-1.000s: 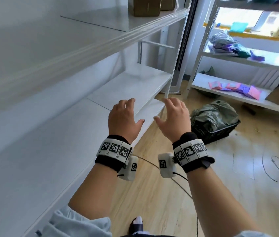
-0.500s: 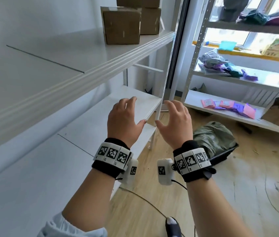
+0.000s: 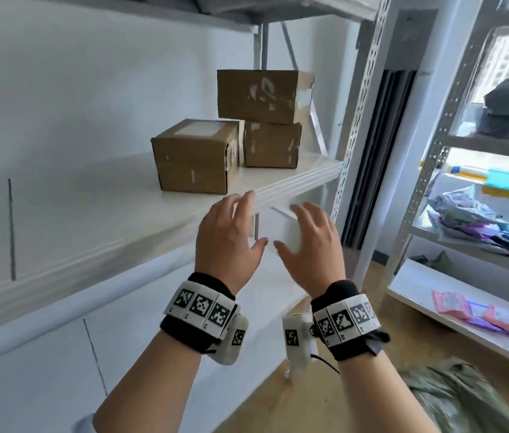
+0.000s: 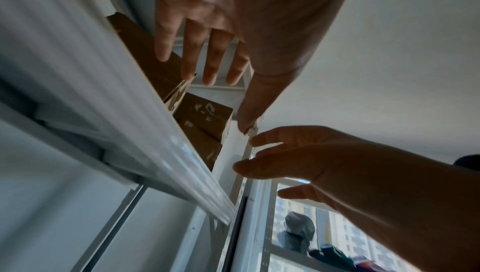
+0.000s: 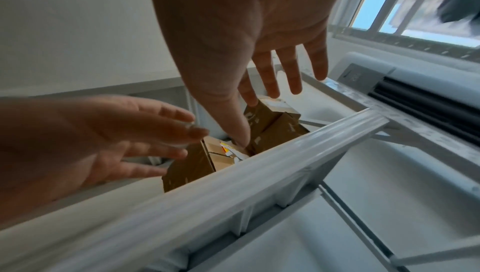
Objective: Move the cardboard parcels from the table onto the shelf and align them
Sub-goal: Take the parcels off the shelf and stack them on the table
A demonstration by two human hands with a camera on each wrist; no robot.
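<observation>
Three brown cardboard parcels stand on the white shelf (image 3: pixel 106 214). One parcel (image 3: pixel 195 156) sits nearer the front. Behind it to the right, a lower parcel (image 3: pixel 272 145) carries a top parcel (image 3: pixel 262 95). My left hand (image 3: pixel 240 226) and right hand (image 3: pixel 293 232) are raised side by side at the shelf's front edge, below and in front of the parcels. Both have spread fingers and hold nothing. The left wrist view shows the left hand (image 4: pixel 207 51) before the parcels (image 4: pixel 205 116). In the right wrist view the right hand (image 5: pixel 265 71) reaches over the shelf edge (image 5: pixel 233 184).
A perforated metal post (image 3: pixel 362 89) stands at the shelf's right end. A lower shelf board (image 3: pixel 44 385) lies beneath. To the right a second rack (image 3: pixel 418 285) holds clothes and pink packets. A green bag (image 3: pixel 453 398) lies on the wooden floor.
Both empty hands have risen from the lower shelf's level to the front edge of the parcel shelf. The view has tilted up, bringing the three parcels fully into sight.
</observation>
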